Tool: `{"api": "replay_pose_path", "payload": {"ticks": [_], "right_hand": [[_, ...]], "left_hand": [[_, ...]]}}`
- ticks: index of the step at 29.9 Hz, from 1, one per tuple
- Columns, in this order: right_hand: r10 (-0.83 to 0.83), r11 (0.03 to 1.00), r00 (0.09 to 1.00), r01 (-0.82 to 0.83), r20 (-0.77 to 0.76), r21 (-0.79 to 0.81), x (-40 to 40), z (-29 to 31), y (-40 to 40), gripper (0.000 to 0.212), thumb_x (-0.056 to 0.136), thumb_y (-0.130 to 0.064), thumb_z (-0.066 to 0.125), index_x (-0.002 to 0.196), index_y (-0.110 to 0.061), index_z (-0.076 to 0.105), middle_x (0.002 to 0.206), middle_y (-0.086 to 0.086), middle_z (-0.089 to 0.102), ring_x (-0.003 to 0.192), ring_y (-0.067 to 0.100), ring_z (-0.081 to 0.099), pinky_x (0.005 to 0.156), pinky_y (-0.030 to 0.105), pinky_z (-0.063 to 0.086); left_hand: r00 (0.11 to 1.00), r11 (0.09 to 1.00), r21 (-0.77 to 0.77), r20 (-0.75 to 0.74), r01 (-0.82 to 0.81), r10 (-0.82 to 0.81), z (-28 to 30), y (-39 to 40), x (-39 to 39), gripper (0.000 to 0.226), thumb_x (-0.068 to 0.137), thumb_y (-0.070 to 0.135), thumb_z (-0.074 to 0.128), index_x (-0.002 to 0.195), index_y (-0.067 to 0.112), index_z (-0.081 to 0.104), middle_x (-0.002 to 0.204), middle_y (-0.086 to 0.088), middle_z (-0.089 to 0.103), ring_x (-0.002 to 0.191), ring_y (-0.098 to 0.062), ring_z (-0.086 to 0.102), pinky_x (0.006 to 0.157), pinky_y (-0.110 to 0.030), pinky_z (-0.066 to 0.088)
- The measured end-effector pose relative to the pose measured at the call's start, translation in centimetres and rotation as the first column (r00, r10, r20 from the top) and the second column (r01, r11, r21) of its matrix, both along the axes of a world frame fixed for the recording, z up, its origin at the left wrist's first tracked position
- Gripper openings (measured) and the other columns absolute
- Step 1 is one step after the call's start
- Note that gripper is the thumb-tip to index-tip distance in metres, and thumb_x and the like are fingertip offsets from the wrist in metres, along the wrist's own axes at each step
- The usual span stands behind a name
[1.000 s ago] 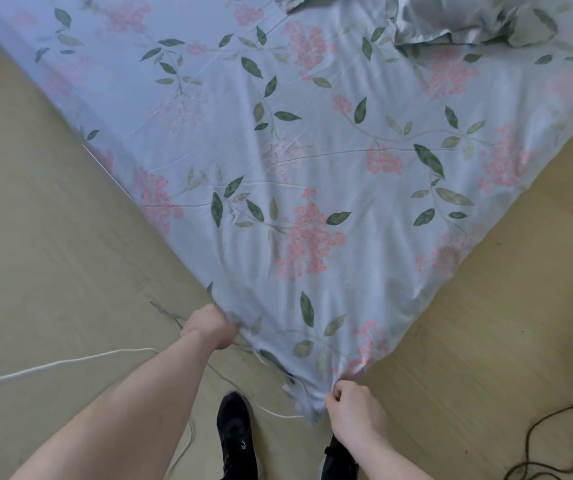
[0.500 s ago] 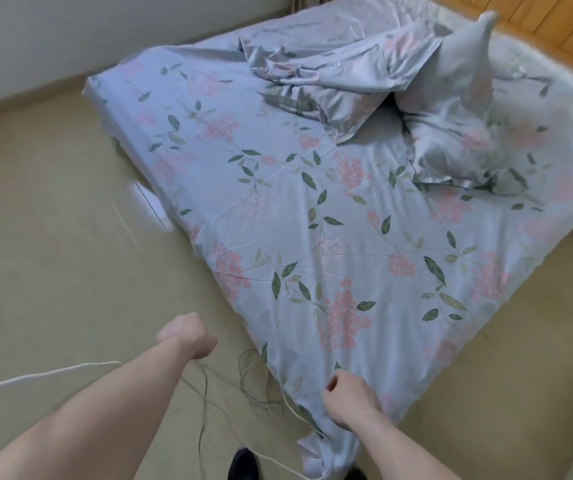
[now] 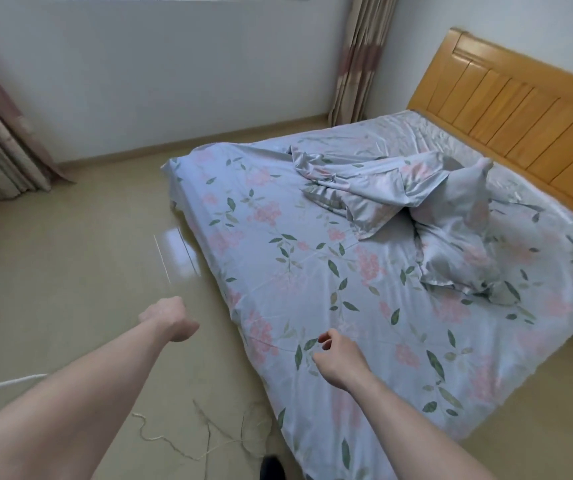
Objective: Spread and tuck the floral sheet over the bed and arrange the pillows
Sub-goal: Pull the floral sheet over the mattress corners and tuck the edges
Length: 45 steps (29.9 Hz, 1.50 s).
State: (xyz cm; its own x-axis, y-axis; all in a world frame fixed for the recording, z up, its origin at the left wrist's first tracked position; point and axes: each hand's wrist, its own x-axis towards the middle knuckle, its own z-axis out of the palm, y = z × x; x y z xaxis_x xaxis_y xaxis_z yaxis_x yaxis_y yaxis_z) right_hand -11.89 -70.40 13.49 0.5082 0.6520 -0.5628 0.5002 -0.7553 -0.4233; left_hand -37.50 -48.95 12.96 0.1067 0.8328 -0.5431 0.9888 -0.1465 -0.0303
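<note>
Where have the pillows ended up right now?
In the head view the two pillows lie crumpled together on the floral sheet, toward the right and far end of the bed, just in front of the wooden headboard.

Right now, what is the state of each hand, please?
Left hand: fingers curled, holding nothing, over the floor.
Right hand: loosely curled, holding nothing, above the floral sheet.

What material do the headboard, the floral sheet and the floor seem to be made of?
Headboard: apparently wood, orange-brown and varnished, with panel grooves and a slight gloss.
Floral sheet: thin woven fabric, perhaps cotton or polyester, with soft creases and a faint sheen.
Floor: smooth and glossy, likely tile or vinyl, since it reflects window light.
</note>
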Motion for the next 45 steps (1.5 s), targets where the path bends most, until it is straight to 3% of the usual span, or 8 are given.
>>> {"api": "replay_pose_path", "payload": {"ticks": [5,13,17,20,23,28,33,45], "right_hand": [[0.058,0.997,0.998,-0.058,0.007,0.055,3.1,3.0,4.3,0.039,0.090,-0.031,0.055,0.128,-0.025,0.052,0.129,-0.006,0.056,0.104,0.016,0.057,0.084,0.032,0.047],[0.154,0.988,0.988,-0.155,0.019,0.024,7.1,5.8,12.0,0.046,0.090,-0.030,0.054,0.135,-0.024,0.049,0.138,0.000,0.054,0.111,0.020,0.057,0.093,0.037,0.050],[0.245,0.968,0.968,-0.247,0.048,0.037,7.3,7.5,18.1,0.047,0.092,-0.029,0.054,0.138,-0.021,0.048,0.137,0.001,0.053,0.112,0.020,0.057,0.094,0.037,0.051],[0.295,0.952,0.953,-0.300,0.074,0.064,6.8,8.5,22.5,0.048,0.092,-0.030,0.056,0.138,-0.021,0.047,0.138,0.002,0.051,0.107,0.019,0.055,0.091,0.034,0.050],[0.332,0.936,0.940,-0.339,0.085,0.097,5.8,9.4,27.5,0.048,0.091,-0.030,0.057,0.138,-0.020,0.049,0.140,0.002,0.051,0.116,0.021,0.055,0.089,0.033,0.047],[0.361,0.922,0.926,-0.372,0.107,0.110,4.6,10.3,34.3,0.048,0.093,-0.030,0.056,0.140,-0.021,0.047,0.144,0.001,0.047,0.124,0.022,0.053,0.098,0.036,0.048],[0.325,0.928,0.938,-0.340,0.117,0.149,3.2,10.4,42.8,0.050,0.093,-0.028,0.056,0.141,-0.020,0.046,0.146,0.000,0.044,0.125,0.021,0.051,0.101,0.037,0.049],[0.236,0.963,0.965,-0.248,0.111,0.105,-5.8,9.6,62.3,0.054,0.089,-0.032,0.058,0.141,-0.021,0.046,0.144,0.001,0.045,0.124,0.021,0.052,0.098,0.035,0.047]], "left_hand": [[0.999,0.992,0.123,-0.014,-0.037,0.039,5.0,6.9,-0.9,0.028,0.076,0.040,0.057,0.093,0.021,0.068,0.091,0.003,0.068,0.086,-0.021,0.066,0.066,-0.025,0.049],[0.996,0.970,0.226,0.024,-0.086,0.083,9.4,12.7,1.2,0.025,0.077,0.042,0.059,0.089,0.023,0.069,0.088,0.004,0.068,0.083,-0.021,0.066,0.073,-0.025,0.054],[0.995,0.963,0.255,0.049,-0.092,0.082,10.6,15.6,1.2,0.020,0.077,0.040,0.059,0.085,0.024,0.069,0.084,0.007,0.067,0.081,-0.018,0.066,0.068,-0.024,0.052],[0.998,0.953,0.299,-0.001,-0.056,0.059,11.2,17.9,0.4,0.018,0.079,0.038,0.058,0.089,0.025,0.067,0.091,0.006,0.066,0.085,-0.019,0.065,0.066,-0.025,0.049],[0.997,0.946,0.324,-0.070,0.002,0.022,11.3,21.1,0.3,0.019,0.081,0.035,0.057,0.094,0.026,0.065,0.100,0.005,0.065,0.092,-0.020,0.064,0.070,-0.027,0.049],[1.000,0.961,0.277,0.002,0.000,0.000,10.7,27.3,1.6,0.026,0.080,0.041,0.058,0.100,0.027,0.067,0.104,0.004,0.066,0.095,-0.021,0.064,0.077,-0.028,0.052],[0.998,0.961,0.276,0.055,0.015,-0.032,10.6,36.6,0.9,0.020,0.080,0.036,0.055,0.094,0.027,0.067,0.096,0.006,0.064,0.088,-0.019,0.063,0.068,-0.026,0.046],[0.999,0.973,0.227,0.028,0.038,-0.046,10.5,57.4,-10.3,0.027,0.085,0.042,0.058,0.108,0.029,0.064,0.116,0.005,0.063,0.104,-0.018,0.062,0.079,-0.026,0.050]]}}
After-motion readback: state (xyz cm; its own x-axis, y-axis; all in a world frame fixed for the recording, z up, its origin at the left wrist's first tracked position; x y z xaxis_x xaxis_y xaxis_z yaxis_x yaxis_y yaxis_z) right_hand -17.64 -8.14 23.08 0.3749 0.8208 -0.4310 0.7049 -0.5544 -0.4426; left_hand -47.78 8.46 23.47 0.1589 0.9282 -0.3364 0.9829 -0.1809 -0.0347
